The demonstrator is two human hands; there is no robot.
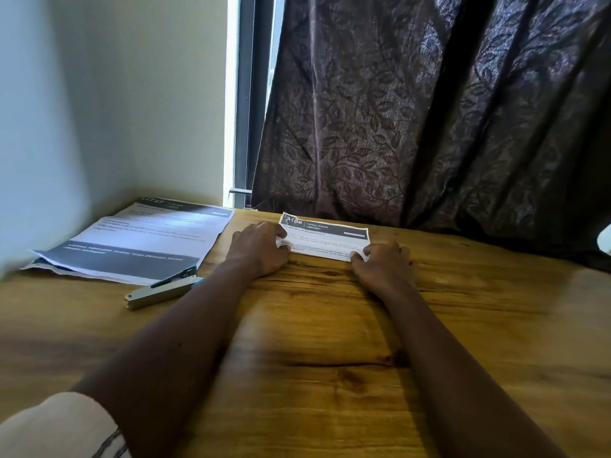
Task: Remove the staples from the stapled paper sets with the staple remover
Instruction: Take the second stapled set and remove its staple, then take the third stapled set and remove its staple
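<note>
A small folded paper set (325, 238) with a dark printed header lies on the wooden table near its far edge. My left hand (258, 247) grips its left end with curled fingers. My right hand (383, 264) pinches its lower right corner. A larger printed paper set (139, 239) lies flat at the far left by the wall. In front of it rests a grey metal stapler-like tool (162, 290), apart from both hands. No staple can be made out on either set.
The wooden table (330, 358) stretches toward me between and around my forearms. A dark leaf-patterned curtain (429, 110) hangs along the far edge behind the paper. A white wall (82, 110) closes the left side.
</note>
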